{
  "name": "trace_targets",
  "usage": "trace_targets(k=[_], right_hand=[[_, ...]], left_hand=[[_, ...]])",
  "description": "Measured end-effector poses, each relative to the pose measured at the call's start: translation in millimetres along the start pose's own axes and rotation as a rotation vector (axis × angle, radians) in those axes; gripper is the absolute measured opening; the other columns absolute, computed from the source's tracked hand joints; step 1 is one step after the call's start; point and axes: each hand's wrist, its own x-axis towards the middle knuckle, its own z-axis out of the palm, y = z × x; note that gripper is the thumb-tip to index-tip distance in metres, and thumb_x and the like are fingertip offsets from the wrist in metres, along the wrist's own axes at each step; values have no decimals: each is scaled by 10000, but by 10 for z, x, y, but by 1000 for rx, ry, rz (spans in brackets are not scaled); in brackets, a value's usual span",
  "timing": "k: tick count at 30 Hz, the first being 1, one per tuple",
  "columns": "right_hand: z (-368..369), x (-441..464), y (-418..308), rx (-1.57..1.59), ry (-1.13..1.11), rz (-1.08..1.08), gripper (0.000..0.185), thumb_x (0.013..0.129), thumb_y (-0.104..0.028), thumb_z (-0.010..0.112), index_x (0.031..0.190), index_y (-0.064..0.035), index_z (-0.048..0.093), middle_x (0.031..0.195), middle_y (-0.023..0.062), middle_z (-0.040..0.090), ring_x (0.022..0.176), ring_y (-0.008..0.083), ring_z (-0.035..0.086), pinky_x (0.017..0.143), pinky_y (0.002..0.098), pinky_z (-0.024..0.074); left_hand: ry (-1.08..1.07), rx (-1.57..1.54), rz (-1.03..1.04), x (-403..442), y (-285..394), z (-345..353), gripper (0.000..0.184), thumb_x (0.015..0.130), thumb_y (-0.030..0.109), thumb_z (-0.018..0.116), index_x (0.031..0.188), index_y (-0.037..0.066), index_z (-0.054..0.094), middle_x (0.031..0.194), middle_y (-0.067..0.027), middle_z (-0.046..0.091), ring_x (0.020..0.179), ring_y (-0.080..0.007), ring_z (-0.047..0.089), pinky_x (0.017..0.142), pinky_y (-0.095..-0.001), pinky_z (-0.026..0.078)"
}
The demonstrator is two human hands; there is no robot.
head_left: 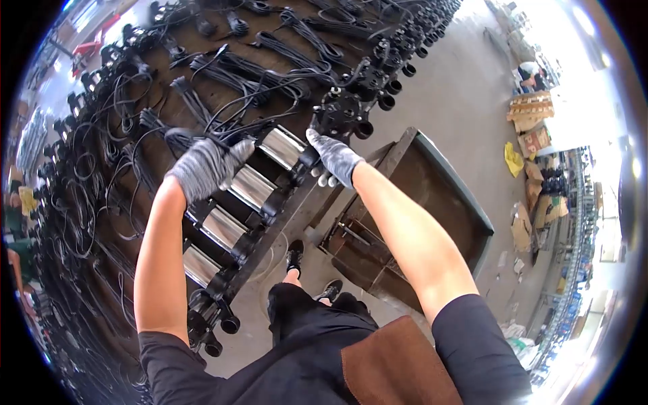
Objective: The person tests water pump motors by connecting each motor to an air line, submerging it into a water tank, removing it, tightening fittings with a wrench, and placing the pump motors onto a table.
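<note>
Shiny metal cylinders with black end pieces, which look like pumps, lie side by side along the table edge. At the end of the uppermost pump point(282, 147), my right hand point(335, 158) in a grey glove is closed around the black end piece, thumb above and fingertips below. My left hand point(208, 167), also gloved, is curled near that pump's other end; what its fingers hold is hidden. A bundled black cable point(182, 139) runs up against the left hand. Below sit another pump point(254, 187) and a third pump point(223, 228).
Coiled black cables point(246, 77) cover much of the brown table, with more black pump parts point(368, 74) along its edge. A deep, dark cart point(432, 196) stands right of the table. Cardboard point(533, 142) and a yellow bag point(513, 160) lie on the floor farther right.
</note>
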Motion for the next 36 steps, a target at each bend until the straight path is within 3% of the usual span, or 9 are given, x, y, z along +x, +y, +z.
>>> trace_targets(k=[2,4,5,6,7,10,14,18,36], right_hand=[[-55,-252,285,131,151,-78,686,996,-682,492,1421,-144,500,789,76,615,500,157,588,401,269,453],[-163,-571,856,229,282,-180,531,1010,-584,564,1317,-155,627,756,69,606,565,141,563,515,295,478],[-241,-686,1255,197,425,-224,501,1006,-553,601,1204,-102,694,747,42,614,629,129,558,586,294,485],[-404,-732,1804,74,558,-346,494,1013,-523,615,1165,-61,705,786,44,653,691,124,576,647,292,503],[-534,-962,2183,200,565,-330,495,1025,-510,602,1169,-47,702,815,74,677,733,137,599,720,316,526],[-1009,-1591,3359,-283,1021,-231,393,1034,-427,589,1159,-81,727,1135,187,730,1085,363,696,948,424,542],[-1684,-2370,4808,-562,1252,-117,452,1092,-415,430,1058,-59,706,1030,190,694,994,399,648,908,483,514],[-2204,-2606,6046,-657,1287,-141,290,1070,-239,482,985,-32,667,942,190,663,906,397,638,833,487,510],[-2455,-2502,5860,-500,1392,-248,265,1025,-299,602,896,-94,708,842,130,729,724,365,697,658,441,563]], left_hand=[[-30,-85,126,168,-227,387,399,1002,432,677,890,54,737,611,-81,613,606,-170,614,640,-340,510],[-127,254,286,-32,244,562,514,1042,499,547,900,38,725,740,-137,704,722,-313,695,726,-402,553],[-109,443,636,40,170,811,428,1037,443,554,1029,55,736,861,-154,723,776,-313,696,730,-402,542],[-179,225,360,-183,553,945,442,1013,469,578,1021,53,728,829,-173,705,767,-349,678,737,-425,540],[-198,145,395,-121,567,1271,427,1013,460,579,1030,59,724,812,-185,691,761,-352,670,746,-434,538],[-112,-110,614,25,823,2373,375,1000,403,614,964,41,706,877,-206,692,850,-417,673,777,-478,537],[86,251,857,429,1216,3616,393,989,385,599,785,56,665,754,-173,652,821,-382,653,816,-493,511],[53,501,609,625,1435,4206,505,1024,460,482,800,67,706,830,-194,714,856,-384,693,807,-502,542],[217,761,440,880,1584,4496,447,1033,424,455,862,90,697,815,-209,708,810,-438,687,749,-548,529]])
